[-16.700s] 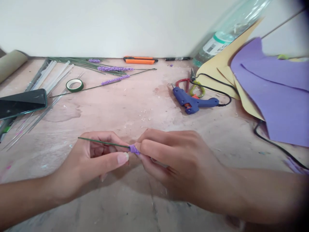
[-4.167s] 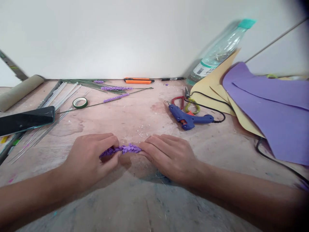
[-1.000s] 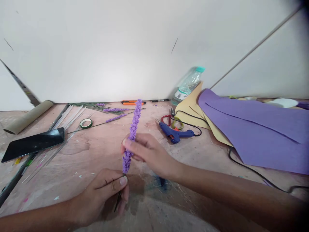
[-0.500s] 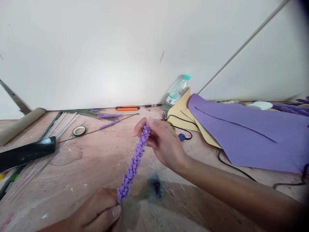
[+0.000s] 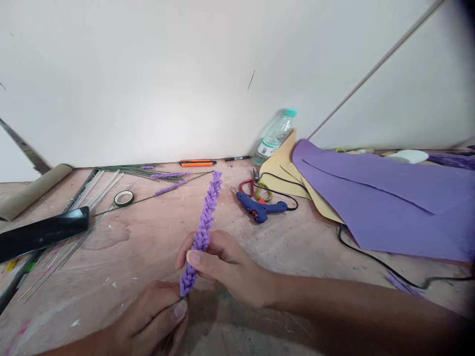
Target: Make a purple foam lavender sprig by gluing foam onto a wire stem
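Observation:
I hold a purple foam lavender sprig [image 5: 206, 217] upright over the wooden table [image 5: 141, 247]. My left hand [image 5: 156, 316] pinches its base, where the thin stem is hidden by my fingers. My right hand [image 5: 218, 262] grips the lower part of the purple spike between thumb and fingers. The spike's tip points up and away from me.
A blue glue gun [image 5: 260, 207] with a black cord lies beyond, next to scissors [image 5: 250, 187]. Purple foam sheets [image 5: 389, 198] and yellow sheets lie right. A phone [image 5: 44, 232], wires, green tape roll [image 5: 123, 198], finished sprigs [image 5: 168, 175], an orange cutter [image 5: 196, 162] and a bottle [image 5: 274, 136] are left and back.
My right hand slid from the sprig's tip down to its lower part. The sprig now stands more upright.

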{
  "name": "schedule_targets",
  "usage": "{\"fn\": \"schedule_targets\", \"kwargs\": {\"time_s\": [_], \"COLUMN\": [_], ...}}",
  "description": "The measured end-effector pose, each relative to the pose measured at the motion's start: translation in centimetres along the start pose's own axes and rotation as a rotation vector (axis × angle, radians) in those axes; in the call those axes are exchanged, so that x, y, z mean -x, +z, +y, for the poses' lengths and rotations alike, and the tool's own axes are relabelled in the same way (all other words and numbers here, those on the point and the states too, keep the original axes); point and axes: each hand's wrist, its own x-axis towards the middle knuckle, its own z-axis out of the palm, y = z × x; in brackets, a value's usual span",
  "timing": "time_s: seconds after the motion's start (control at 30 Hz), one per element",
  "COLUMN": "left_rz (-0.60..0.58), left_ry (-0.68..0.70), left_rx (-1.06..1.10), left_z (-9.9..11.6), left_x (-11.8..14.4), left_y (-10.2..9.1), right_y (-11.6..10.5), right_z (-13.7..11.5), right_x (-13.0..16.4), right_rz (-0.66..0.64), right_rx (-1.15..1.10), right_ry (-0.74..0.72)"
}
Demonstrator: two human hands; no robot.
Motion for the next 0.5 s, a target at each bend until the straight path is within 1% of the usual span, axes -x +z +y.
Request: {"fn": "schedule_targets", "kwargs": {"time_s": [0.07, 0.1, 0.2, 0.3, 0.4, 0.5], "left_rz": [-0.002, -0.001, 0.019, 0.012, -0.019, -0.016], "left_ry": [-0.002, -0.007, 0.000, 0.064, 0.110, 0.099], "left_rx": [0.001, -0.001, -0.018, -0.020, -0.022, -0.029], "left_z": [0.1, 0.2, 0.6, 1.3, 1.8, 1.4], "left_x": [0.0, 0.0, 0.1, 0.1, 0.1, 0.0], "left_y": [-0.1, -0.1, -0.1, -0.3, -0.5, -0.4], "right_y": [-0.5, -0.8, -1.7, -2.4, -2.7, -2.5], "right_z": [-0.2, -0.3, -0.8, -1.8, -2.9, -3.3], "right_x": [0.0, 0.0, -0.7, -1.7, -2.5, -2.6], "right_rz": [0.012, 0.044, 0.193, 0.334, 0.439, 0.486], "right_rx": [0.004, -0.021, -0.100, -0.095, -0.064, -0.038], "right_ry": [-0.045, -0.074, -0.124, -0.167, -0.268, -0.295]}}
